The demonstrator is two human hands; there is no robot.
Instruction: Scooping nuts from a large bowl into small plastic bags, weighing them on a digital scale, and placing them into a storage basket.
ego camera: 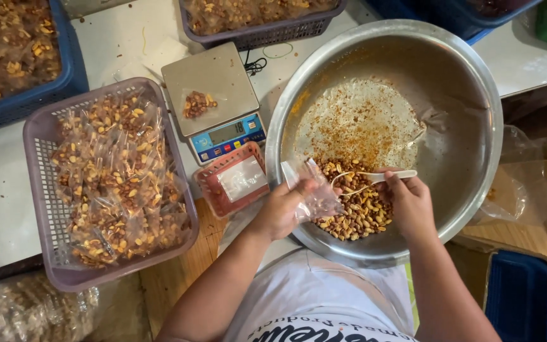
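My left hand (pixel 284 206) holds a small clear plastic bag (pixel 311 190) at the near rim of a big steel bowl (pixel 470 120). My right hand (pixel 409 201) grips a white plastic spoon (pixel 384 176) whose scoop end rests on the pile of spiced peanuts (pixel 359 212) at the bowl's near side. The spoon tip lies close to the bag's mouth. The rest of the bowl's floor carries only spice crumbs.
A digital scale (pixel 213 95) with a small bag of nuts (pixel 197 103) stands left of the bowl. A small red basket (pixel 234 180) sits before it. A purple basket (pixel 36 136) full of filled bags is at left; more baskets of bags line the far edge.
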